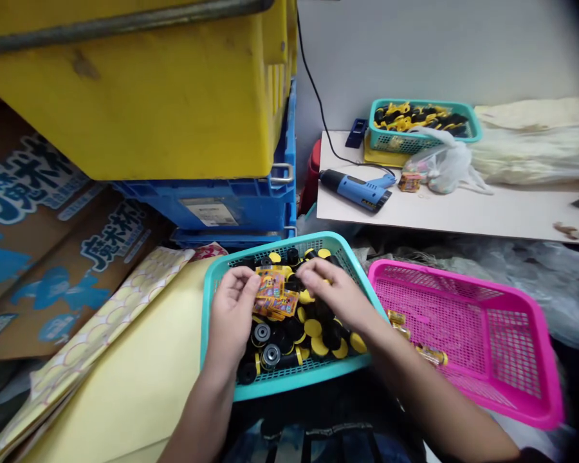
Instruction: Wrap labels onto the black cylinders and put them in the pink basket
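A teal basket sits in front of me, filled with several black and yellow round parts. My left hand pinches a stack of small orange printed cards over the basket. My right hand reaches in from the right, fingers curled down next to the cards and touching the parts below; what its fingertips grip is hidden.
A pink basket with a few yellow pieces stands right. Behind are stacked yellow and blue crates, a white shelf with a blue tool, a plastic bag and another teal basket. Cardboard boxes lie left.
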Demonstrator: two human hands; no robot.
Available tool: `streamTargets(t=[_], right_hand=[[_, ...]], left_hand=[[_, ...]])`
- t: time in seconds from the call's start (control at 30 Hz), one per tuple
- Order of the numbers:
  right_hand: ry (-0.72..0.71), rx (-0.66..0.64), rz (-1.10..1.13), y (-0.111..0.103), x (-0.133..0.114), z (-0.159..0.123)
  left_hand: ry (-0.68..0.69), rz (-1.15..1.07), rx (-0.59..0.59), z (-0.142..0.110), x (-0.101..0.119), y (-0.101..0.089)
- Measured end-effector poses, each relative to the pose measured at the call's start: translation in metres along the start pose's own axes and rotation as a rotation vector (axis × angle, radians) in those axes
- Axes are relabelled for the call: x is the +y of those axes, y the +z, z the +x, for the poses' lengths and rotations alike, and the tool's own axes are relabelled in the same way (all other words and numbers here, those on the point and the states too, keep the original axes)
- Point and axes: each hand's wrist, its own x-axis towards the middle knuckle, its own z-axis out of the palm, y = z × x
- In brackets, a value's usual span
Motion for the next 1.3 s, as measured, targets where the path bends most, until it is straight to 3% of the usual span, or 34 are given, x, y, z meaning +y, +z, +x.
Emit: streamTargets(t=[0.17, 0.3, 0.4, 0.53, 0.63, 0.77, 1.0, 1.17, 1.3], right_hand=[[0.042, 0.004, 0.259, 0.026, 0.006, -0.004], [-0.062, 0.074, 0.044, 0.023, 0.008, -0.004], [-0.077, 0.095, 0.011, 0.017, 0.009, -0.005], [-0.039, 0.082, 0.407, 0.001, 0.010, -0.006], [-0.012, 0.059, 0.626, -0.013, 0.006, -0.007], [0.007, -0.016, 0.545, -0.024, 0.002, -0.006], [-0.002, -0.152, 0.367, -0.032, 0.012, -0.001], [0.011, -0.161, 0.260, -0.033, 0.011, -0.003], [-0.130, -0.090, 0.206, -0.028, 0.012, -0.005]], left_hand=[[-0.124, -0.274, -0.072, -0.018, 0.004, 0.017], [-0.171, -0.241, -0.144, -0.017, 0.012, 0.015], [-0.176, -0.100, -0.122, -0.011, 0.015, 0.013], [-0.121, 0.058, -0.023, -0.010, 0.013, 0.010], [-0.074, 0.118, -0.038, -0.010, 0.008, 0.006], [-0.046, 0.110, -0.108, -0.009, 0.002, 0.002], [-0.064, 0.095, -0.112, -0.006, -0.003, 0.001], [-0.143, 0.083, -0.230, -0.004, -0.001, 0.002], [-0.192, 0.028, -0.284, -0.003, -0.002, 0.003]])
